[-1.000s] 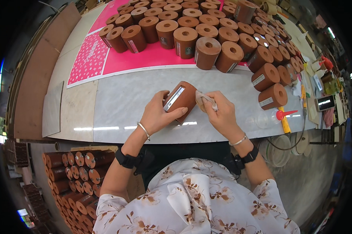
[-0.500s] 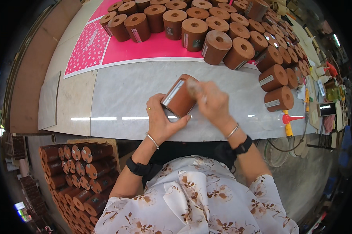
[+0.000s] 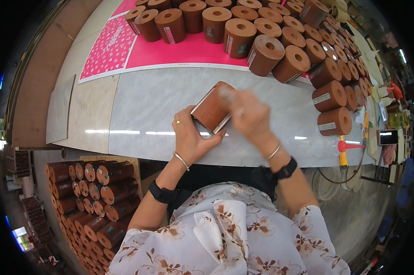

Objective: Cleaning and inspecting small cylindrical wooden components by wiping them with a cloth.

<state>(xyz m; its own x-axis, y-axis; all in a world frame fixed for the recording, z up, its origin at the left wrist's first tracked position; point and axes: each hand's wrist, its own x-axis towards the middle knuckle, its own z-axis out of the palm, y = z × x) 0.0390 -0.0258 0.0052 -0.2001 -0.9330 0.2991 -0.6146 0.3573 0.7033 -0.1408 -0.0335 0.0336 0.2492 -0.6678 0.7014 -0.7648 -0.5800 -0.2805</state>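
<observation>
The left hand point(image 3: 192, 137) has its fingers curled around a brown cylinder point(image 3: 212, 110), held tilted above the tabletop point(image 3: 142, 110). The blurred right hand point(image 3: 248, 117) touches its far side, its fingers' spread unclear. More brown cylinders point(image 3: 280, 57) stand beyond the fingers.

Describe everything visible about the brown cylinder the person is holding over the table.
The brown cylinder is a short, thick, reddish-brown roll with a matte, fibrous-looking side. A pale strip runs along its side, and its lower end face looks grey and shiny. It is tilted, held above the pale marble-like table rather than resting on it. The left hand cups it from below. The right hand, motion-blurred, presses on its upper right side. It resembles the many brown rolls standing behind it.
</observation>
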